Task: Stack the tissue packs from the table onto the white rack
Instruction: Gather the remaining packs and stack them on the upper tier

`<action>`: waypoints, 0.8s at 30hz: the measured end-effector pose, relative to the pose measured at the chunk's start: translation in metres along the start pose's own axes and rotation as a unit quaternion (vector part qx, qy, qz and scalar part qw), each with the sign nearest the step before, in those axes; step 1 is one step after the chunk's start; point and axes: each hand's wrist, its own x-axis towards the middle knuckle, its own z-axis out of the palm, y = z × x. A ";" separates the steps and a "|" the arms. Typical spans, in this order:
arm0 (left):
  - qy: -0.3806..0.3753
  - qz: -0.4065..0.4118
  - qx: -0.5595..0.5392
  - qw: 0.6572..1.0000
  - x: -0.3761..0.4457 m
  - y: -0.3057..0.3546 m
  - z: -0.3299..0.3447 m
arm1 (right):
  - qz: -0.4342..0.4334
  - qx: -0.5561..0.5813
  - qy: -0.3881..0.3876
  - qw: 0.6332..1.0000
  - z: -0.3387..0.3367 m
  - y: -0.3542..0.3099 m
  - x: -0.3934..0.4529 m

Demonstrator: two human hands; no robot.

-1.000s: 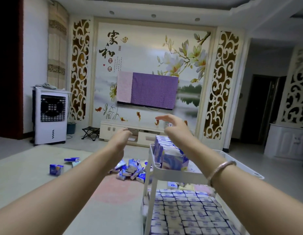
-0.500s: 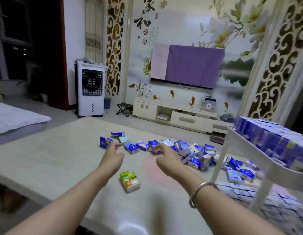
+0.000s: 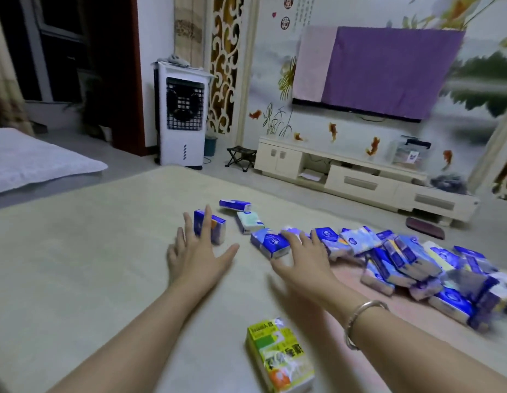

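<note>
Several blue-and-white tissue packs lie in a loose heap on the beige table, running off to the right. My left hand reaches out with fingers spread, its fingertips over a standing blue pack. My right hand, with a bracelet on its wrist, stretches flat toward another blue pack, fingertips at or just above it. Neither hand holds anything. A yellow-green pack lies alone near me. The white rack is out of view.
Two more packs lie apart behind the left hand. Beyond the table stand a white air cooler, a small folding stool and a low TV cabinet under a covered screen. A mattress lies at left.
My view swung left and down from the rack to the table. Both hands dropped from above the rack and reached forward to the packs, fingers spreading.
</note>
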 end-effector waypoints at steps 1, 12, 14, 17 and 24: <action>0.003 -0.005 0.033 0.999 0.004 -0.001 0.005 | -0.002 -0.011 0.003 1.000 0.002 0.000 0.008; 0.102 0.057 -0.035 0.992 0.028 -0.004 0.014 | 0.016 -0.077 -0.048 0.996 0.022 0.000 0.035; 0.088 0.105 -0.109 0.984 0.020 -0.001 0.010 | -0.006 -0.065 -0.059 0.996 0.013 -0.003 0.016; 0.058 0.132 -0.186 0.972 0.000 0.005 0.001 | -0.023 -0.044 -0.100 0.994 -0.009 -0.002 -0.016; -0.054 0.203 -0.234 0.949 -0.074 0.013 -0.039 | 0.019 -0.042 -0.152 0.987 -0.055 0.020 -0.079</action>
